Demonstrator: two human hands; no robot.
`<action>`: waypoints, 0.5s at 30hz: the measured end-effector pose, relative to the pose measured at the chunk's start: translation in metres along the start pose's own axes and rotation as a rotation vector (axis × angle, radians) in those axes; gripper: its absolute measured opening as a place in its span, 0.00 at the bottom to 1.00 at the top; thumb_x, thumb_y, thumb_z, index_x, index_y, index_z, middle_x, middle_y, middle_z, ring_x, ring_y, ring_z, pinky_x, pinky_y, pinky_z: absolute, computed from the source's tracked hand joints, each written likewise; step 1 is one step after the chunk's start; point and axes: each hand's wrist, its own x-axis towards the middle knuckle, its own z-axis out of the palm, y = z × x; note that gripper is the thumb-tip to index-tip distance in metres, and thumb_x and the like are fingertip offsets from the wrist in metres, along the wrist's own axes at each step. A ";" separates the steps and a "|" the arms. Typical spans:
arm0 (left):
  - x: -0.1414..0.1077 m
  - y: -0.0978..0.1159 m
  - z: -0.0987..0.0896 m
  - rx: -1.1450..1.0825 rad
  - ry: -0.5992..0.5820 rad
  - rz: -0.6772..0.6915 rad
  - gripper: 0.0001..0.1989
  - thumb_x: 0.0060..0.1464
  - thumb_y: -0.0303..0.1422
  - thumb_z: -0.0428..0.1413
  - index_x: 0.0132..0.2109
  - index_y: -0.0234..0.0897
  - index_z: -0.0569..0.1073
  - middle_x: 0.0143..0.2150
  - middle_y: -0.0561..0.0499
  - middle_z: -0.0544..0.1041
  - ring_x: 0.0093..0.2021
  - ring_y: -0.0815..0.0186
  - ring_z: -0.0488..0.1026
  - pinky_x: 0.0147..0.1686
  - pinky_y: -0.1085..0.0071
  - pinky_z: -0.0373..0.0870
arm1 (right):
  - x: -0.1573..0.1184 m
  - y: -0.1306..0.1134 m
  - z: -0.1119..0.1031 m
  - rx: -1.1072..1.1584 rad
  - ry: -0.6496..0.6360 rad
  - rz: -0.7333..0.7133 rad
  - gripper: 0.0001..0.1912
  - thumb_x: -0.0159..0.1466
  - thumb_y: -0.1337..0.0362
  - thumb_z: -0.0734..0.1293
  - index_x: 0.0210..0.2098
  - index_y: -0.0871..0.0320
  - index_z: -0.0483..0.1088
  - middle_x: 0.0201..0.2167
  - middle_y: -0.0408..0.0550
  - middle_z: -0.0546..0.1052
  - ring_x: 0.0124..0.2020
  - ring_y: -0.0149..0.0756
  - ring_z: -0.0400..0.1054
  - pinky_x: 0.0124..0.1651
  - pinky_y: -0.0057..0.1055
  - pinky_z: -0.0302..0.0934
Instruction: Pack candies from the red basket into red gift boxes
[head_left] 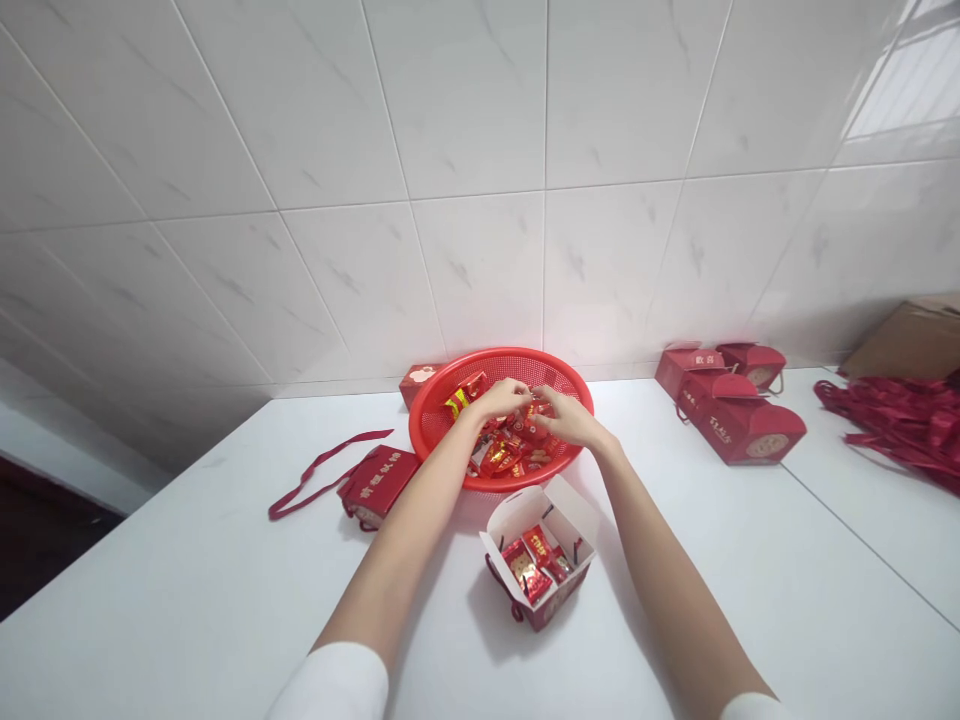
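Observation:
Both my hands are over a red perforated basket (577,462) that holds wrapped candies (501,458) in red and gold. My left hand (506,398) is closed with curled fingers, and whatever may be in them is hidden. Close beside it, my right hand (566,416) reaches in from the right, thumb and fingers apart above the red wrappers. Nearer to me, between my forearms, stands an open gift box (551,605) with white inner flaps raised. Several red candy packets (536,560) lie inside it.
Left of the basket lies a closed red box (382,480) with a ribbon handle (300,498). Another red box (417,380) sits behind the basket. Several closed red boxes (739,425) stand at the right, near a heap of dark red ribbons (900,420) and a cardboard box (904,340).

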 end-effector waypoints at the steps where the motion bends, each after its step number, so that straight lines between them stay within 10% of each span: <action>1: 0.001 0.001 0.001 -0.001 0.007 0.011 0.08 0.53 0.31 0.50 0.31 0.33 0.72 0.27 0.51 0.75 0.29 0.67 0.73 0.29 0.74 0.68 | 0.000 -0.002 0.000 -0.059 -0.018 0.032 0.25 0.67 0.65 0.65 0.63 0.62 0.61 0.55 0.58 0.76 0.53 0.44 0.72 0.51 0.33 0.63; 7: -0.005 0.000 0.005 0.086 0.030 0.021 0.13 0.52 0.28 0.53 0.45 0.33 0.75 0.34 0.51 0.78 0.35 0.65 0.74 0.34 0.74 0.68 | -0.003 -0.014 -0.001 -0.292 -0.044 0.100 0.22 0.65 0.70 0.61 0.58 0.58 0.67 0.49 0.54 0.79 0.51 0.46 0.73 0.42 0.31 0.60; 15: -0.011 0.007 0.019 0.254 -0.207 -0.033 0.11 0.38 0.28 0.67 0.33 0.35 0.76 0.31 0.51 0.79 0.36 0.58 0.76 0.35 0.71 0.69 | -0.005 -0.014 0.000 -0.337 -0.067 0.125 0.15 0.68 0.69 0.59 0.51 0.59 0.72 0.48 0.54 0.80 0.49 0.44 0.74 0.38 0.30 0.58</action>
